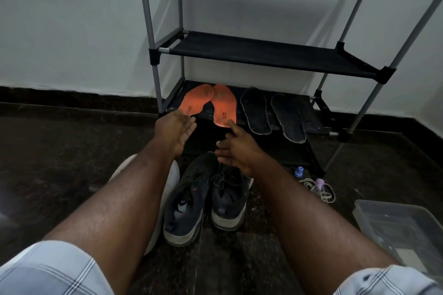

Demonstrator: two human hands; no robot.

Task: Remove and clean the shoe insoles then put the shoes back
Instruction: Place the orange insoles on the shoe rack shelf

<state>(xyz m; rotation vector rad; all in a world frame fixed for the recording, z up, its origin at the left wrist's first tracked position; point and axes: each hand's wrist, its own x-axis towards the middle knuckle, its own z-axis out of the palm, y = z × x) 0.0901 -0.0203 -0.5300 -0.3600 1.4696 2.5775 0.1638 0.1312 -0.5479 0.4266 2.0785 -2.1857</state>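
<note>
Two orange insoles [224, 105] lie side by side on the lowest shelf of the black shoe rack [263, 55], with two dark insoles [273, 115] to their right. My left hand [175, 129] reaches toward the left orange insole [195, 100], fingers straight, its fingertips at the heel end. My right hand [236, 148] is spread open, its index fingertip touching the heel of the right orange insole. A pair of dark grey sneakers [206, 199] stands on the floor under my forearms. Part of a white shoe [167, 189] shows under my left arm.
A clear plastic tub [400, 227] sits on the floor at the right. A small blue-capped bottle [299, 172] and a coiled cord [318, 189] lie near the rack's right foot. The floor is dark stone; a white wall stands behind.
</note>
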